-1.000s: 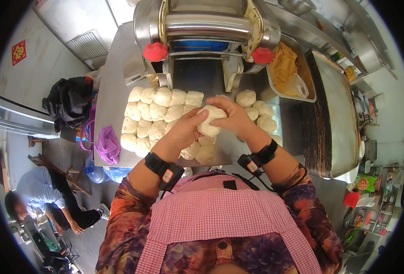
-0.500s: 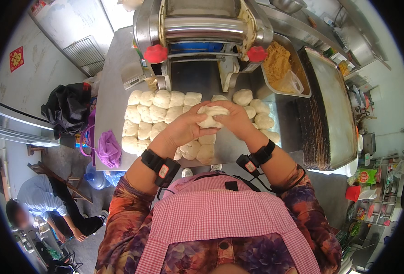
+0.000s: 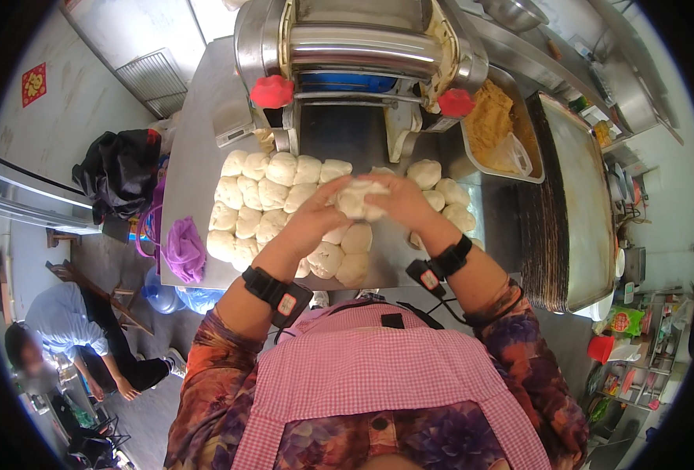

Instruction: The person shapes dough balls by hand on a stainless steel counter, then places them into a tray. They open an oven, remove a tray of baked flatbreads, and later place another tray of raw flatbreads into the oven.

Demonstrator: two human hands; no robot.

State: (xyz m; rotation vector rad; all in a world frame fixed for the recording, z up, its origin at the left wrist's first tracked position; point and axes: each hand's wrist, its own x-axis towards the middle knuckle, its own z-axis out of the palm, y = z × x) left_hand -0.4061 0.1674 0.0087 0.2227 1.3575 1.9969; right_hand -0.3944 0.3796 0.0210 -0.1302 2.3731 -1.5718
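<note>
A pale lump of dough (image 3: 360, 200) sits between my two hands above the metal table (image 3: 186, 149). My left hand (image 3: 319, 213) is closed on its left side and my right hand (image 3: 403, 202) on its right, both a little blurred. Below and left of them, many dough pieces (image 3: 272, 194) lie packed in rows, some hidden under my left hand and forearm. Several rounder dough balls (image 3: 451, 191) rest to the right, partly behind my right hand.
A steel roller machine (image 3: 366, 47) with red knobs stands at the far side. Right of it are a metal pan of yellow-brown filling (image 3: 494, 117) and stacked trays (image 3: 578, 204). A small scale (image 3: 231, 125) and a purple cloth (image 3: 184, 249) lie left. Another person (image 3: 80, 337) bends at lower left.
The view has shifted slightly. My fingers have moved around the dough lump, which looks more bunched and rounded than the flatter shape before; both hands still hold it.
</note>
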